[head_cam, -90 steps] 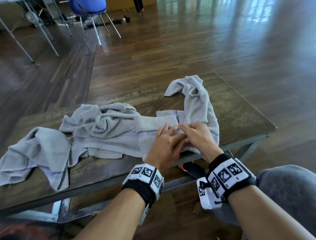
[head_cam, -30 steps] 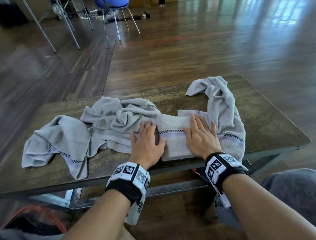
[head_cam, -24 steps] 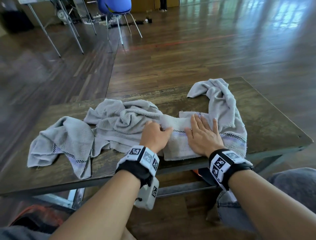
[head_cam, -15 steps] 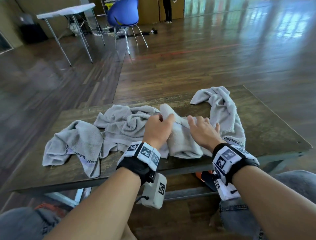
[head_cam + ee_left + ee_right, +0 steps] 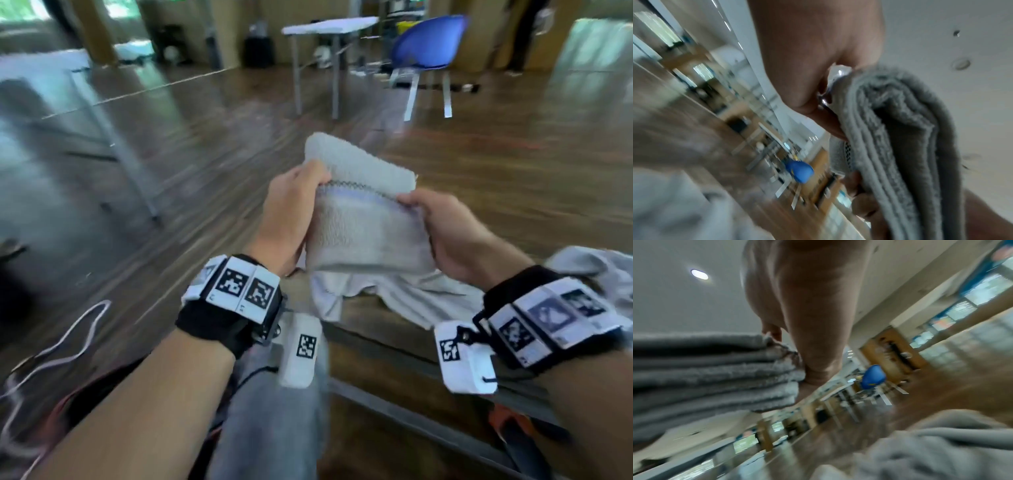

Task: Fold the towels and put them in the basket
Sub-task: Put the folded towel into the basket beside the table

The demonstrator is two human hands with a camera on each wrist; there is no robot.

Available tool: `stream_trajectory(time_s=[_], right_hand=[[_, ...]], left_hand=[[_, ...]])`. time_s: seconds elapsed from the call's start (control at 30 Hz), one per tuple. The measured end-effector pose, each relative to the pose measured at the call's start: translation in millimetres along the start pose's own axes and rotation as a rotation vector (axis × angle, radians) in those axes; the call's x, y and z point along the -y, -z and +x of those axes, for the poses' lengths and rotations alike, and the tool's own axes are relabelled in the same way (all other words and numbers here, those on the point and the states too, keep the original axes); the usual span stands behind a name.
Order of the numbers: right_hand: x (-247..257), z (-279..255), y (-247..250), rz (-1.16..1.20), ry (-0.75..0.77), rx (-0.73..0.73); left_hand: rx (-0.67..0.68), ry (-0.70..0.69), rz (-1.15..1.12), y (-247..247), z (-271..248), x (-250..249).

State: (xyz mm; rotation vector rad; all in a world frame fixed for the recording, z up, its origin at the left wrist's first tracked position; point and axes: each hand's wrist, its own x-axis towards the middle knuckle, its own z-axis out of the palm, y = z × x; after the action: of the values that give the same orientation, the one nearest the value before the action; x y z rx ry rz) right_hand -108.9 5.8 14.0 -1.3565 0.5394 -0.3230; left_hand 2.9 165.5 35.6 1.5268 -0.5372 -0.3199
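Observation:
A folded grey towel (image 5: 363, 219) is held up in the air between both hands, above the table's left end. My left hand (image 5: 291, 209) grips its left edge with thumb on top, and my right hand (image 5: 445, 233) grips its right edge. The left wrist view shows the towel's stacked layers (image 5: 896, 146) clamped under my thumb; the right wrist view shows the same folded layers (image 5: 715, 373) pinched at the corner. More unfolded grey towels (image 5: 411, 298) lie crumpled on the wooden table (image 5: 387, 346) below. No basket is in view.
A white folding table (image 5: 329, 27) and a blue chair (image 5: 428, 44) stand far back on the wooden floor. White and red cables (image 5: 58, 346) lie on the floor at the lower left. My grey-trousered knee (image 5: 274, 411) is under the left wrist.
Both hands went from pressing the folded towel flat on the table to gripping its sides and lifting it off. My head has turned left, so the table has slid to the lower right.

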Motion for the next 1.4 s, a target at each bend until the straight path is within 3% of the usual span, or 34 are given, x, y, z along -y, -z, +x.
stream_trajectory(time_s=[0.1, 0.23, 0.37, 0.5, 0.67, 0.77, 0.9, 1.0, 1.13, 1.4], right_hand=[[13.1, 24.1, -90.7, -0.13, 0.028, 0.1], [-9.9, 57.7, -221.9, -0.226, 0.043, 0.261], [-74.2, 84.5, -332.9, -0.36, -0.004, 0.338], [-173.7, 103.8, -396.9, -0.47, -0.103, 0.385], [-300.3, 111.1, -427.7, -0.601, -0.282, 0.489], [-363.1, 111.1, -432.7, -0.675, -0.363, 0.513], [-421.8, 112.9, -428.0, -0.714, -0.533, 0.602], [-451.2, 121.4, -422.1, -0.732, -0.648, 0.646], [-475.4, 128.4, -418.0, -0.75, -0.666, 0.654], [-489.9, 137.5, -419.7, -0.747, -0.758, 0.88]], left_hand=[[-0.186, 0.036, -0.021, 93.7, -0.6, 6.8], [-0.395, 0.102, -0.103, 212.7, -16.7, 37.5], [-0.553, 0.219, -0.029, 308.6, -37.3, 86.6], [-0.608, 0.418, 0.123, 376.5, -52.1, 167.0], [-0.538, 0.719, 0.331, 427.5, -74.4, 297.4], [-0.556, 0.79, 0.497, 431.0, -92.8, 363.8], [-0.313, 1.0, 0.56, 424.5, -99.5, 424.0], [-0.209, 1.146, 0.58, 420.2, -96.0, 449.3], [-0.159, 1.283, 0.68, 416.8, -87.8, 466.2], [-0.003, 1.397, 0.764, 415.9, -69.1, 476.1]])
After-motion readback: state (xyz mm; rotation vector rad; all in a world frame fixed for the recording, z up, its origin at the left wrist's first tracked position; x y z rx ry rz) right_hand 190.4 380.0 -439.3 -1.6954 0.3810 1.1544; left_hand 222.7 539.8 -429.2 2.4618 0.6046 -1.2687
